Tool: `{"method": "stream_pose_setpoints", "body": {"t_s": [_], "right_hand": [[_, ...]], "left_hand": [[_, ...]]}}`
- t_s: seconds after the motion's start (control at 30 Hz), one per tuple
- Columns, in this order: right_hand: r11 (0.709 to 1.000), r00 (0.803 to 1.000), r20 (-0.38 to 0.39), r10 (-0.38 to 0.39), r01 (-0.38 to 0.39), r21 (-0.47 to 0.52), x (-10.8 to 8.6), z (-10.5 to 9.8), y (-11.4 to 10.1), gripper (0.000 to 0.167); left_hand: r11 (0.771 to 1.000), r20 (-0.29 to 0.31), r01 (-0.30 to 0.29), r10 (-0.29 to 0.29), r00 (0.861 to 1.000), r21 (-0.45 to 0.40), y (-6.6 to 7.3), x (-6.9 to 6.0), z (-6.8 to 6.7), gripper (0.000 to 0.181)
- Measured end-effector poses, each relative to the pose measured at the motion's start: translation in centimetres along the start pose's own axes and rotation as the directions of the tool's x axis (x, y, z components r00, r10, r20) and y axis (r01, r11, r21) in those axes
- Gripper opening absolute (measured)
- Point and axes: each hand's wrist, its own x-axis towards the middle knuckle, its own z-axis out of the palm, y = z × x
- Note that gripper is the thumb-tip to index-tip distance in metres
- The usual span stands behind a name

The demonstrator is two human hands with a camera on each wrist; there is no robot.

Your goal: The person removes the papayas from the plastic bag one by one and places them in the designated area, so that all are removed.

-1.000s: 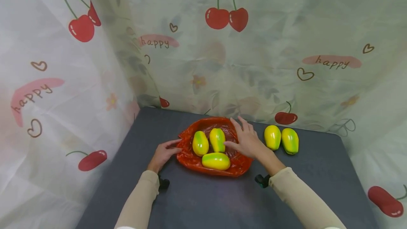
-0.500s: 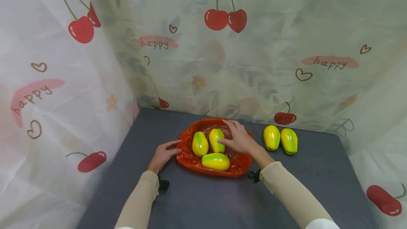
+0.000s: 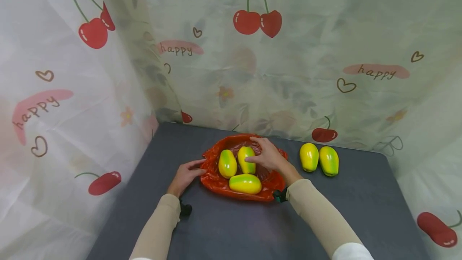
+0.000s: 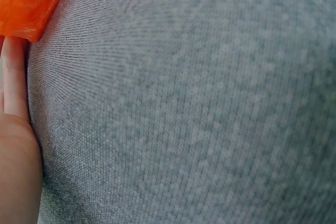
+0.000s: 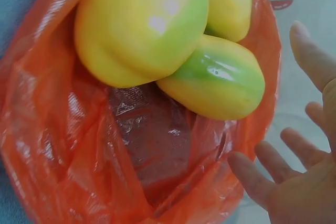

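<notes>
A red plastic bag (image 3: 216, 187) lies spread wide at its mouth on the dark grey cloth. Inside it are three glossy yellow-green papayas: one at the left (image 3: 227, 164), one upper right (image 3: 246, 160), one lying crosswise in front (image 3: 245, 183). My left hand (image 3: 184, 177) touches the bag's left edge, and its fingers (image 4: 14, 77) look straight where the left wrist view shows them. Over the bag's right part is my right hand (image 3: 268, 155), fingers apart and holding nothing. Its thumb appears over the upper-right papaya in the head view; contact cannot be told.
Two more papayas stand side by side right of the bag, a nearer-left one (image 3: 309, 157) and one beside it (image 3: 329, 161). A cherry-printed curtain (image 3: 274, 83) hangs behind and along both sides of the grey table surface (image 3: 223, 228).
My right hand has moved left from the bag's right rim to further over the bag's inside. The left hand, the bag and the papayas look unmoved.
</notes>
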Motion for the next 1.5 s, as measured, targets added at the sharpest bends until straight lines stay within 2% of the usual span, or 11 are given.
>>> {"method": "stream_pose_setpoints", "body": {"t_s": [0.27, 0.67, 1.1, 1.5], "right_hand": [[1.000, 0.999, 0.037, 0.029, -0.029, -0.005, 0.9, 0.3, 0.5, 0.082], [0.990, 0.995, 0.092, 0.045, -0.057, 0.127, 2.0, 1.2, 0.5, 0.078], [0.984, 0.988, 0.096, 0.119, -0.131, 0.124, 2.3, 1.9, 0.9, 0.075], [0.988, 0.988, 0.084, 0.130, -0.136, 0.067, 2.5, 2.2, 1.0, 0.068]], "left_hand": [[1.000, 0.012, -0.012, 0.013, 1.000, -0.009, -0.1, 0.1, 0.2, 0.043], [0.999, 0.002, -0.014, 0.014, 1.000, -0.029, -0.1, -0.1, 0.0, 0.045], [1.000, -0.009, -0.007, 0.007, 1.000, 0.001, -0.2, 0.1, 0.2, 0.045], [1.000, -0.004, -0.002, 0.002, 1.000, -0.003, 0.1, 0.0, 0.2, 0.043]]}}
